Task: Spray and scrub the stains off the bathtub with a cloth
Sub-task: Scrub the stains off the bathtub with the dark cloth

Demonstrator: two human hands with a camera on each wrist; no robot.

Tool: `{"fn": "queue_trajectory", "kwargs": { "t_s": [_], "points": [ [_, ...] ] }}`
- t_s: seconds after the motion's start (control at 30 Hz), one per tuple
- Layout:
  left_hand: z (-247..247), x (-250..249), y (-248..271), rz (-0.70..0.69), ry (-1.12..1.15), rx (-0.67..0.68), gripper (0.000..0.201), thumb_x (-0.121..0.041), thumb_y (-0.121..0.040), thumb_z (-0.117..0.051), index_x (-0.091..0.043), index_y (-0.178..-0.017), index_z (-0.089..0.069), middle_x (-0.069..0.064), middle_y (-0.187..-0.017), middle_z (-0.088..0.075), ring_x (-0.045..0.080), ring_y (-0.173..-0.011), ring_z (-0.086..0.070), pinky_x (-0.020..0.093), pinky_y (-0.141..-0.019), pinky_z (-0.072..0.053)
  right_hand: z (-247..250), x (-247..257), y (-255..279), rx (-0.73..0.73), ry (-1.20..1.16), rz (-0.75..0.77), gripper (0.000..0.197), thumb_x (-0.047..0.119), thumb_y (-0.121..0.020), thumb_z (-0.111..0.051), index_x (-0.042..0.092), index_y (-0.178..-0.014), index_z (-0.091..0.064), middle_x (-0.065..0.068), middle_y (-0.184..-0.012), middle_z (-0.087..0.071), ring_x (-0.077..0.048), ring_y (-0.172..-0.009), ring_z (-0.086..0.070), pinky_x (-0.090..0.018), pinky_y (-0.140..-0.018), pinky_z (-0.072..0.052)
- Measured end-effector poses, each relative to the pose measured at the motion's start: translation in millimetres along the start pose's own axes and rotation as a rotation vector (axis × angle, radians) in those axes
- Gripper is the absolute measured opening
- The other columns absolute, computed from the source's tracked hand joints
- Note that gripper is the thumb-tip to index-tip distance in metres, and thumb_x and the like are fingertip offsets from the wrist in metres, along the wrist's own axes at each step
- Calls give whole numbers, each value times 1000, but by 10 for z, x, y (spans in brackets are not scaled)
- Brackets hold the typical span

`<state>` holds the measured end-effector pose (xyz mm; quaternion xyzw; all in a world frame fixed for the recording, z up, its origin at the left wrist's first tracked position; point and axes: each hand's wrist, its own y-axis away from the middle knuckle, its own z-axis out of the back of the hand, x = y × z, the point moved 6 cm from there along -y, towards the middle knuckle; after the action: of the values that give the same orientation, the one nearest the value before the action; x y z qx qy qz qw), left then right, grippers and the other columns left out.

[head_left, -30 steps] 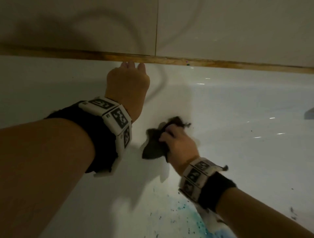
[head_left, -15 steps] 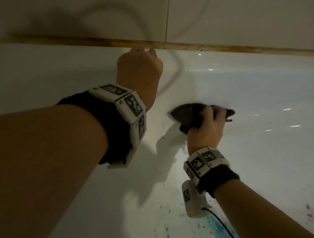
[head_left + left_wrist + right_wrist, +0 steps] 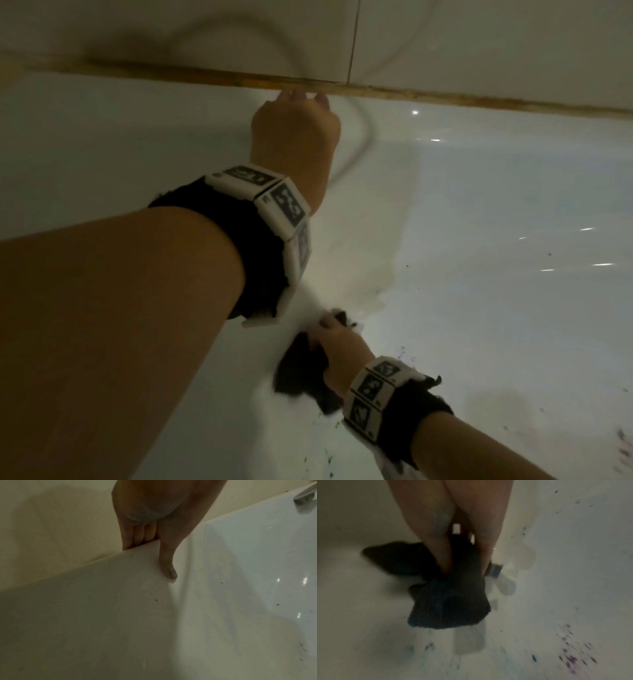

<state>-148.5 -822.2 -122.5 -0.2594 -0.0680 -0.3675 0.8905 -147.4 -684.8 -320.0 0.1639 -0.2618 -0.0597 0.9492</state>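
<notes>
My right hand (image 3: 337, 346) grips a dark ribbed cloth (image 3: 299, 370) and presses it on the white bathtub wall (image 3: 479, 222), low in the head view. In the right wrist view the cloth (image 3: 447, 601) hangs below my fingers (image 3: 440, 550). Teal and purple stains (image 3: 570, 658) speckle the tub surface near it. My left hand (image 3: 294, 133) grips the tub's far rim (image 3: 85, 563): its fingers (image 3: 139, 534) are curled over the edge, and the thumb lies on the inner wall.
A brownish sealant strip (image 3: 479, 97) runs between the tub and the tiled wall (image 3: 479, 41). Dark specks (image 3: 329, 459) dot the tub floor. A metal tap fitting (image 3: 303, 499) shows at the top right in the left wrist view.
My right hand has dragged the cloth down the tub wall, from beside my left wrist to a spot low on it. The left hand stays on the rim.
</notes>
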Motion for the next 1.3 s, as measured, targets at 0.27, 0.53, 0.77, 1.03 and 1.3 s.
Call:
{"fn": "queue_trajectory", "kwargs": {
  "t_s": [0.27,0.53,0.77,1.03,1.3],
  "points": [
    [-24,-25,4,-12,25,32,63,-34,-22,-91,-13,-80,-77,3,-70,-72,12,-62,-70,19,-46,-48,1367,-320,616,-1356,-469,-238,30,-12,-64,-53,1,-90,-57,-22,-106,-51,-22,-97,-49,-1,-85,-33],
    [-26,6,-3,32,-95,-51,36,-18,-42,-77,-18,-78,-77,-1,-69,-72,7,-63,-69,18,-47,-47,688,357,-355,-723,5,39,41,8,-60,-73,6,-100,-65,-23,-102,-60,-43,-77,-59,-43,-55,-54],
    [-3,24,45,11,-2,60,60,-13,-39,-91,4,-93,-71,21,-81,-71,31,-72,-71,32,-54,-55,1417,-305,278,-870,-118,-40,25,7,-60,-57,7,-83,-64,-17,-97,-60,-33,-82,-60,-25,-65,-35],
    [-29,-21,32,21,-36,84,53,-27,-42,-91,-8,-89,-74,10,-79,-73,20,-70,-71,24,-54,-53,2071,-1886,1304,-1115,-55,-869,43,6,-72,-66,8,-112,-49,-22,-126,-44,-44,-112,-46,-50,-93,-42],
    [-83,7,37,15,-8,69,59,-35,-39,-90,-11,-90,-75,6,-80,-74,16,-71,-71,23,-54,-53,1479,-1106,662,-1126,-102,-782,39,-2,-77,-50,0,-116,-54,-26,-131,-39,-44,-121,-36,-44,-95,-34]
  ]
}}
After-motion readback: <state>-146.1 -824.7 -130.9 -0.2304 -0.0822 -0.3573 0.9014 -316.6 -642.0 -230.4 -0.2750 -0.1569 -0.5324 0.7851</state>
